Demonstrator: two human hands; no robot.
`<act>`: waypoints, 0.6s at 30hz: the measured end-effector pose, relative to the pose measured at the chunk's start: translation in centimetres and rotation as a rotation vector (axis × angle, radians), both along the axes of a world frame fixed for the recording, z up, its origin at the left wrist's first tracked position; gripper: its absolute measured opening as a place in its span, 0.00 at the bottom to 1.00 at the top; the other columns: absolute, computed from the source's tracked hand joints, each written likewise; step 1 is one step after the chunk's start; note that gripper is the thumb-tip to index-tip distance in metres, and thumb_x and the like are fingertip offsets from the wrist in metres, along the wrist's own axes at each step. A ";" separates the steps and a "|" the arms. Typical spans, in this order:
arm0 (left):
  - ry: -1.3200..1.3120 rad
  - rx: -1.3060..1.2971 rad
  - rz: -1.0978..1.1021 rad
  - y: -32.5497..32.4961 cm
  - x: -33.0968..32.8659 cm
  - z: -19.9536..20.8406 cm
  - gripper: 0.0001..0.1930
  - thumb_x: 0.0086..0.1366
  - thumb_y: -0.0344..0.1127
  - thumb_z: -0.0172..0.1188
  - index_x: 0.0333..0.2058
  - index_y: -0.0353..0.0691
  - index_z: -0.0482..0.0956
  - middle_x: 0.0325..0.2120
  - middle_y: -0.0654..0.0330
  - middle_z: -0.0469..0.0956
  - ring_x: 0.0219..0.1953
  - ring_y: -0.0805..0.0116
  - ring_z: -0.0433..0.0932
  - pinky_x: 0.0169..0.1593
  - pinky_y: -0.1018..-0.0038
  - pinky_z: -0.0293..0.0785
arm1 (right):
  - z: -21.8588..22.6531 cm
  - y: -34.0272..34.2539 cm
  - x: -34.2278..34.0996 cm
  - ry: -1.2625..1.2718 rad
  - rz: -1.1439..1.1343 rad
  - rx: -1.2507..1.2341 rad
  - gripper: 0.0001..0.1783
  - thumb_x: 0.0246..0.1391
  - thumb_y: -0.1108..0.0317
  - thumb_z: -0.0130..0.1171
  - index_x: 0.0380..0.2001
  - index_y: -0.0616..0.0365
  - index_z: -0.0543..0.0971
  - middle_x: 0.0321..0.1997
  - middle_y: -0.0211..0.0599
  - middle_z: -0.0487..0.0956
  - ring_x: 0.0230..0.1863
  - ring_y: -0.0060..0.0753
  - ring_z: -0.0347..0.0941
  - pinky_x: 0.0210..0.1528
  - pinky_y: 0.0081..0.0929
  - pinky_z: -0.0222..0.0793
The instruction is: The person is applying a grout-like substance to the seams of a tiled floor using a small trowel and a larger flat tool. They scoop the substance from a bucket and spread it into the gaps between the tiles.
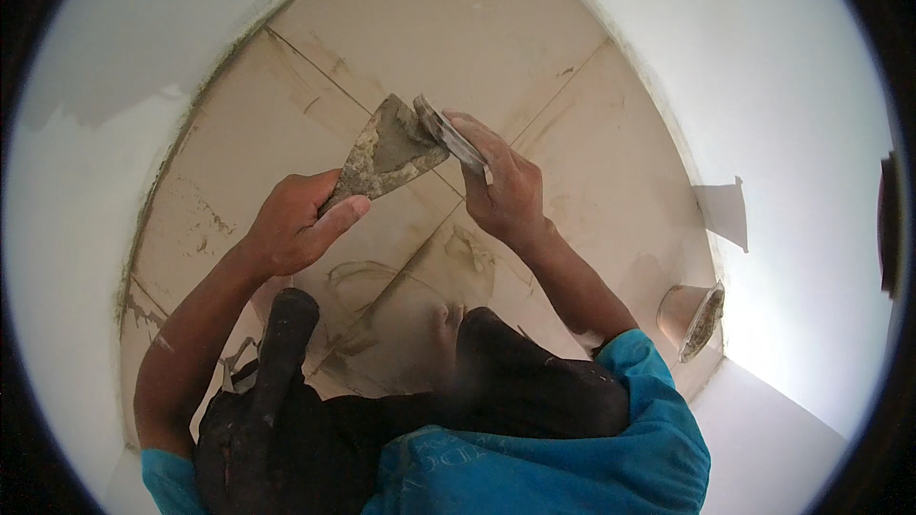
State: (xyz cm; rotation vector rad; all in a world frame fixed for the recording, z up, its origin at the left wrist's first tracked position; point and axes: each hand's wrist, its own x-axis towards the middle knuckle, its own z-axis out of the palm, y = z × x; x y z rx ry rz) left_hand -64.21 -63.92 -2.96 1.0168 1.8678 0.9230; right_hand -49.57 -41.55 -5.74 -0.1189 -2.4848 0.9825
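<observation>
My left hand (pixel 301 224) is closed round the narrow end of a wedge-shaped putty knife (pixel 367 172), its thumb on top. Wet grey mortar (pixel 399 145) lies on the knife's broad face, and its edges are crusted. In my right hand (pixel 506 181) is a flat, thin scraper (pixel 456 141) with a pale, smeared face, pinched between fingers and thumb. The scraper's edge meets the mortar at the right side of the putty knife. Both tools are held up above the tiled floor, in front of my knees.
Pale floor tiles (pixel 592 172) carry grey smears along their joints. A bucket (pixel 677 313) with a crusted rim stands tilted against the right wall (pixel 782 277). Another white wall (pixel 105 162) closes in on the left. Something metal (pixel 239 367) lies beside my left knee, partly hidden.
</observation>
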 end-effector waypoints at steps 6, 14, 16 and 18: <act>-0.244 0.011 0.108 -0.2 1.2 -0.6 0.18 0.67 0.47 0.50 0.26 0.37 0.69 0.16 0.65 0.67 0.19 0.76 0.64 0.24 0.75 0.62 | 1.1 -0.9 -0.3 -0.055 -0.300 -0.015 0.22 0.50 0.75 0.58 0.50 0.55 0.74 0.51 0.43 0.77 0.51 0.40 0.76 0.46 0.30 0.75; -0.822 0.132 0.184 0.9 3.2 -0.8 0.20 0.68 0.51 0.46 0.28 0.39 0.70 0.17 0.65 0.67 0.16 0.78 0.64 0.21 0.79 0.64 | -1.5 1.4 -2.5 0.292 -0.212 0.390 0.26 0.43 0.74 0.64 0.49 0.51 0.77 0.50 0.35 0.79 0.51 0.39 0.73 0.48 0.35 0.70; -0.880 0.137 0.175 1.4 3.7 -0.6 0.21 0.68 0.52 0.45 0.27 0.39 0.69 0.17 0.65 0.67 0.15 0.77 0.64 0.20 0.79 0.64 | -1.9 1.7 -2.5 0.316 -0.193 0.442 0.25 0.43 0.74 0.64 0.48 0.49 0.77 0.50 0.32 0.79 0.50 0.38 0.73 0.48 0.35 0.69; -0.941 0.108 0.255 1.8 3.7 0.3 0.22 0.68 0.53 0.44 0.27 0.39 0.69 0.16 0.65 0.66 0.15 0.77 0.64 0.19 0.79 0.63 | -1.8 1.8 -2.4 0.361 -0.137 0.511 0.22 0.44 0.74 0.63 0.46 0.48 0.78 0.50 0.30 0.79 0.50 0.35 0.72 0.47 0.35 0.69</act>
